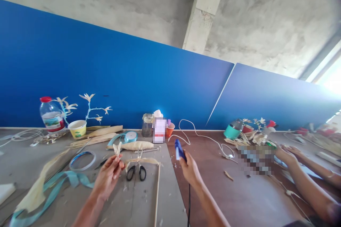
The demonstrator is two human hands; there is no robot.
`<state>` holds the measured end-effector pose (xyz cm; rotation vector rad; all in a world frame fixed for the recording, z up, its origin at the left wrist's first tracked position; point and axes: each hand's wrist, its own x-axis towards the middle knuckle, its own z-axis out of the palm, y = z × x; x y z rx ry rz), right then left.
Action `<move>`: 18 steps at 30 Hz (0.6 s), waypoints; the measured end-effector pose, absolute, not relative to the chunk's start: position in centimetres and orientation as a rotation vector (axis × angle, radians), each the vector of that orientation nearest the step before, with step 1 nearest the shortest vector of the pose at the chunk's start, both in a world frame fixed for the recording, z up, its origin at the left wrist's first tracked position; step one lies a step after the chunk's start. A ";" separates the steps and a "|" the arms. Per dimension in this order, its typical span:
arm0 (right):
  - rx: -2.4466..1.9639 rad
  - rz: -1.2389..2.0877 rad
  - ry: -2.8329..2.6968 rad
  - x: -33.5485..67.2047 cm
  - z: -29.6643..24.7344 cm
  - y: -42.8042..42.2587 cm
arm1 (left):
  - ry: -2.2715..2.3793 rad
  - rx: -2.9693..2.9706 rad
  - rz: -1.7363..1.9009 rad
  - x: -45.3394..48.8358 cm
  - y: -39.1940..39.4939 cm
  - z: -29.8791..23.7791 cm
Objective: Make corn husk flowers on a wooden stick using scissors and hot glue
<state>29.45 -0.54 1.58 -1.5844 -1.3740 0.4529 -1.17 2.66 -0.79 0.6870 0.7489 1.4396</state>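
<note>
Petals [117, 148] pinched left, blue tool [180, 151] clasped right

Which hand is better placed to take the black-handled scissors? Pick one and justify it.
Probably the left hand: it's nearer the scissors, though holding pale petals; the right hand, farther off, holds a blue tool.

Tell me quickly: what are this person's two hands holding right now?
Left hand: closed, pinching a pale petal-like piece.
Right hand: closed around a blue tool.
</note>
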 end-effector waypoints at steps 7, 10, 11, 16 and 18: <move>-0.878 1.056 -0.973 28.6 7.0 -2.3 | 0.788 0.792 1.357 -0.5 2.2 -0.8; -0.955 1.116 -1.028 26.4 6.9 -2.5 | 0.850 0.864 1.367 -0.1 2.1 -0.9; -0.957 1.137 -1.055 25.4 6.5 -2.4 | 0.863 0.892 1.363 0.0 2.1 -1.1; -0.870 1.364 -1.277 21.5 3.9 -1.6 | 0.914 0.974 1.360 0.3 2.4 -1.7; -0.918 1.418 -1.361 20.6 2.6 -1.2 | 0.937 1.005 1.353 0.2 2.5 -1.8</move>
